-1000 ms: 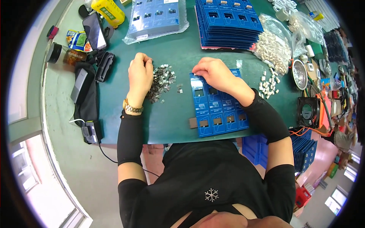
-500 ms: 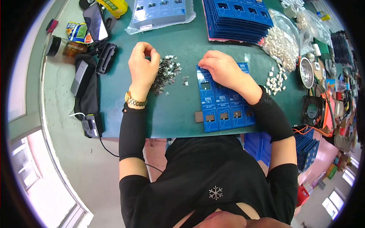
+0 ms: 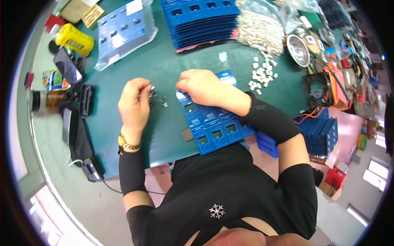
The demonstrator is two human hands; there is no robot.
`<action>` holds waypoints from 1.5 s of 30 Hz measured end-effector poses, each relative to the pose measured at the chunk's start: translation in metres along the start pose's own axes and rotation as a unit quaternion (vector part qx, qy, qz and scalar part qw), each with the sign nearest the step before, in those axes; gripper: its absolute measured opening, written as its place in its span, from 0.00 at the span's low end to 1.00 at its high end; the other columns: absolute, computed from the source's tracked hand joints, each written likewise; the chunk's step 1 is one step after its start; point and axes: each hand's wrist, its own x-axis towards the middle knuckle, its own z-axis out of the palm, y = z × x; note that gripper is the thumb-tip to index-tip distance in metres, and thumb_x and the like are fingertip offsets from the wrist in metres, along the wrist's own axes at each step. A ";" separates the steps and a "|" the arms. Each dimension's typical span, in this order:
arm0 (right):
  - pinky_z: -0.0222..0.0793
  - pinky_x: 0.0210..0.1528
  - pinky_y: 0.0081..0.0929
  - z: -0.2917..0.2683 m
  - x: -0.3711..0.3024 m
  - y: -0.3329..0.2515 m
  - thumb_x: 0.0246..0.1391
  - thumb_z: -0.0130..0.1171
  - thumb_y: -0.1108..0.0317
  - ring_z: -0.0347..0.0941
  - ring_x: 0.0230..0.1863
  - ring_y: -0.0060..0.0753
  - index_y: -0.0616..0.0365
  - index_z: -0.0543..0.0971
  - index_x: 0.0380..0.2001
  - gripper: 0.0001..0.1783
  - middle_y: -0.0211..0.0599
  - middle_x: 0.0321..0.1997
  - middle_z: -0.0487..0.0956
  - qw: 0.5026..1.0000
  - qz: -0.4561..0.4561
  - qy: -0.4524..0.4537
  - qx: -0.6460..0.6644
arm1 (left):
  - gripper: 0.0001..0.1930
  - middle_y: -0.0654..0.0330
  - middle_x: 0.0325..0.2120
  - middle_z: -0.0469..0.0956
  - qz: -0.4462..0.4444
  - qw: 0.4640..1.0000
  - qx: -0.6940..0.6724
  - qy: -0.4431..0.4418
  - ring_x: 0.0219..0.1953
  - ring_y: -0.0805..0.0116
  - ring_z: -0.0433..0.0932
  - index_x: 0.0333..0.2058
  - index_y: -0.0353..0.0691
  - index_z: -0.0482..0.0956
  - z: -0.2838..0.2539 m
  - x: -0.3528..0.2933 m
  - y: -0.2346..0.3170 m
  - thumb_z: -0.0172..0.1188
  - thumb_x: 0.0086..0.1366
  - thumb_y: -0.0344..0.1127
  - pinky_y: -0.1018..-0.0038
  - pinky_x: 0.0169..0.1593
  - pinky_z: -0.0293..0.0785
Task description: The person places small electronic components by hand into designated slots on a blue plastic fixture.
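Observation:
My left hand point(image 3: 134, 102), with a gold watch at its wrist, is closed, thumb and fingertips together over a pile of small metal pin parts point(image 3: 152, 97). The hand hides most of that pile, and what its fingertips hold cannot be made out. A few loose pin parts lie just right of it. A blue circuit board panel point(image 3: 210, 134) with rectangular cutouts lies tilted on the table in front of me. Above its far left corner is my right hand point(image 3: 201, 87), its fingers pinched together and bent downward. Whatever sits between those fingertips is hidden.
White connectors point(image 3: 262, 74) lie scattered to the right, below a clear bag of them point(image 3: 258, 26). A stack of blue boards point(image 3: 201, 28) and a wrapped board pack point(image 3: 125, 30) stand at the back. Left are a phone point(image 3: 67, 65) and a yellow bottle point(image 3: 74, 39). A metal bowl point(image 3: 298, 51) stands right.
The whole view has shifted and turned. My left hand has come right, over the pin pile, covering most of it. My right hand stays at the panel's far left corner, still pinched.

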 end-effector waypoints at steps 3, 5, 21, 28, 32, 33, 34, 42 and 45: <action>0.74 0.41 0.39 -0.012 -0.012 0.008 0.42 0.62 0.70 0.76 0.40 0.47 0.54 0.80 0.28 0.06 0.40 0.34 0.78 0.996 -0.004 0.027 0.086 | 0.06 0.56 0.31 0.79 0.008 1.000 -0.013 -0.018 0.31 0.63 0.79 0.32 0.36 0.76 0.004 -0.003 0.004 0.62 0.57 0.20 0.73 0.36 0.75; 0.74 0.40 0.40 -0.032 -0.028 0.023 0.48 0.61 0.67 0.77 0.40 0.46 0.53 0.80 0.29 0.05 0.40 0.34 0.80 0.980 0.087 0.171 0.059 | 0.06 0.57 0.30 0.80 0.015 1.000 -0.018 -0.016 0.29 0.63 0.78 0.31 0.36 0.77 0.005 -0.003 0.006 0.64 0.56 0.21 0.73 0.34 0.75; 0.72 0.38 0.32 -0.050 -0.102 0.102 0.46 0.65 0.73 0.78 0.33 0.38 0.60 0.82 0.34 0.09 0.41 0.31 0.81 0.899 0.369 0.224 0.081 | 0.04 0.54 0.40 0.73 -0.021 0.986 -0.023 -0.163 0.40 0.54 0.75 0.31 0.36 0.77 0.032 -0.009 0.025 0.61 0.56 0.23 0.67 0.42 0.73; 0.70 0.33 0.24 -0.054 -0.107 0.099 0.47 0.66 0.73 0.75 0.29 0.29 0.59 0.83 0.33 0.08 0.35 0.29 0.78 0.919 0.293 0.233 0.124 | 0.03 0.53 0.40 0.74 -0.043 0.979 -0.004 -0.199 0.41 0.53 0.75 0.29 0.35 0.76 0.037 -0.013 0.024 0.61 0.56 0.24 0.64 0.43 0.72; 0.64 0.30 0.19 -0.050 -0.101 0.097 0.46 0.66 0.78 0.67 0.25 0.20 0.60 0.82 0.33 0.08 0.29 0.30 0.77 0.931 0.188 0.277 0.147 | 0.03 0.55 0.40 0.74 -0.044 0.981 -0.001 -0.191 0.38 0.59 0.75 0.30 0.35 0.75 0.041 -0.012 0.021 0.60 0.57 0.24 0.69 0.40 0.72; 0.64 0.30 0.19 -0.050 -0.099 0.094 0.46 0.66 0.78 0.67 0.25 0.20 0.60 0.82 0.33 0.08 0.29 0.30 0.77 0.931 0.187 0.277 0.148 | 0.03 0.55 0.40 0.74 -0.044 0.981 0.001 -0.191 0.38 0.59 0.75 0.30 0.35 0.75 0.041 -0.013 0.021 0.60 0.57 0.24 0.69 0.40 0.72; 0.65 0.30 0.20 -0.052 -0.098 0.090 0.47 0.66 0.76 0.68 0.25 0.21 0.59 0.82 0.33 0.08 0.30 0.29 0.77 0.936 0.177 0.266 0.151 | 0.03 0.55 0.40 0.74 -0.052 0.980 0.011 -0.190 0.38 0.59 0.75 0.30 0.35 0.75 0.042 -0.014 0.021 0.60 0.57 0.25 0.69 0.40 0.72; 0.67 0.28 0.20 -0.057 -0.097 0.071 0.47 0.66 0.77 0.71 0.26 0.24 0.58 0.83 0.33 0.08 0.32 0.30 0.77 0.957 0.112 0.202 0.174 | 0.03 0.56 0.40 0.75 -0.030 0.986 0.027 -0.163 0.38 0.59 0.75 0.30 0.35 0.76 0.047 -0.016 0.021 0.61 0.57 0.25 0.69 0.41 0.72; 0.68 0.29 0.20 -0.051 -0.093 0.066 0.46 0.66 0.78 0.74 0.28 0.25 0.58 0.84 0.32 0.07 0.32 0.31 0.78 0.952 0.079 0.232 0.181 | 0.03 0.55 0.41 0.75 -0.004 0.985 0.042 -0.167 0.38 0.57 0.76 0.30 0.35 0.76 0.045 -0.015 0.021 0.61 0.57 0.25 0.68 0.41 0.72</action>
